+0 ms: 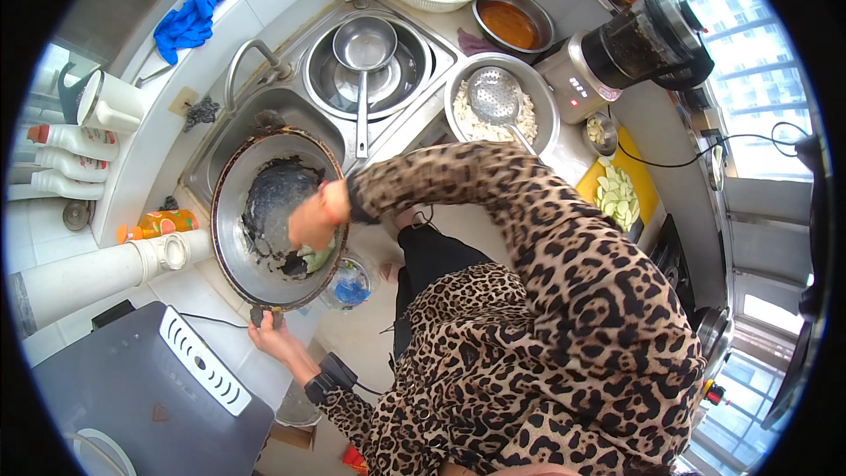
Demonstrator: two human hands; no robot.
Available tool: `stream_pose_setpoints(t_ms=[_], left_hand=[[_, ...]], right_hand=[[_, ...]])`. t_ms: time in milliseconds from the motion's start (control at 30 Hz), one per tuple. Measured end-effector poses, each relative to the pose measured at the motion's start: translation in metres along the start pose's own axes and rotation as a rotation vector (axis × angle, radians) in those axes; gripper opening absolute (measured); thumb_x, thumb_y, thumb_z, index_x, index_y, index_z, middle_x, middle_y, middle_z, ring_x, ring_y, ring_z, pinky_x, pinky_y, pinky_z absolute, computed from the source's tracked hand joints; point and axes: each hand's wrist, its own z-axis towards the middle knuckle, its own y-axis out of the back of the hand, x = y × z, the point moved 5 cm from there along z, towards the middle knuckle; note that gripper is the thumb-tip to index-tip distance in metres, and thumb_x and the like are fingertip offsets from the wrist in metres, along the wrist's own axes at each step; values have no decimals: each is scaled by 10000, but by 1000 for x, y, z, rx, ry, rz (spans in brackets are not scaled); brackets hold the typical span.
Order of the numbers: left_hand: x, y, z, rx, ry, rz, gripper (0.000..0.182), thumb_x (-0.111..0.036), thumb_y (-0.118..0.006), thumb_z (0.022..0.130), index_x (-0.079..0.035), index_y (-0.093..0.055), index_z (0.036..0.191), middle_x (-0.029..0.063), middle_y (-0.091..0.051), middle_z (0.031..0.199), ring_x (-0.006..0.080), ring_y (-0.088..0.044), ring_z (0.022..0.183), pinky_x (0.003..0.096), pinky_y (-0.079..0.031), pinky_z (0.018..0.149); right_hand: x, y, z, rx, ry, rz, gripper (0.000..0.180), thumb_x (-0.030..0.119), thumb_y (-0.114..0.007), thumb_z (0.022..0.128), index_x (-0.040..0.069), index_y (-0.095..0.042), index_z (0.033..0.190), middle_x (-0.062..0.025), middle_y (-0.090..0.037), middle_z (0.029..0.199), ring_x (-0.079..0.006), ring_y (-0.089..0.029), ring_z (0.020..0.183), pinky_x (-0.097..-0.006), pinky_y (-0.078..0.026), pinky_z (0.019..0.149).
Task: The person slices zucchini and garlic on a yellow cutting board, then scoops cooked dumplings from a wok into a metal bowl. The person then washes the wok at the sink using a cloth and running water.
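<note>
A large metal wok (228, 211) with a brown, crusted rim and a blackened inside rests tilted over the edge of the steel sink. My left hand (274, 337) grips the wok's dark handle (264, 317) at its near end. Blurred by motion, my right hand (314, 219) is inside the wok, over its blackened surface. A pale green cloth or pad (320, 256) lies against the wok wall just below the right hand; whether the fingers grip it cannot be told. Behind the wok, a curved faucet (241, 59) stands over the sink basin (297, 102).
A ladle (363, 46) lies over a basin beside the sink. Along the counter are a basket of eggs (423, 5), a bowl of reddish liquid (507, 23), a bowl with a skimmer (492, 94), a blender (581, 69) and sliced vegetables (616, 195). An orange bottle (165, 223) lies by a white pipe (86, 271).
</note>
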Motion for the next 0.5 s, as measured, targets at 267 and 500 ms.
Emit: stream_pose_setpoints(t_ms=[267,500], left_hand=[[2,25,-21,69,-9,-78,501,29,-590,851,0,-453,1332,107,-565,1172,226,-561,1043,384,-474,904],[0,40,-25,161,-42,-160,527,15,-620,862,-9,-433,1354,103,-567,1199,219,-563,1051,380,-479,914]], right_hand=[[-179,56,-324,-1222,-996,-55,147,165,-686,793,57,-695,892,-178,-678,808,-361,-668,764,-401,-547,703],[-300,-70,-470,-721,-1542,-64,255,193,-554,862,30,-716,974,-249,-681,1009,-409,-662,961,-480,-526,834]])
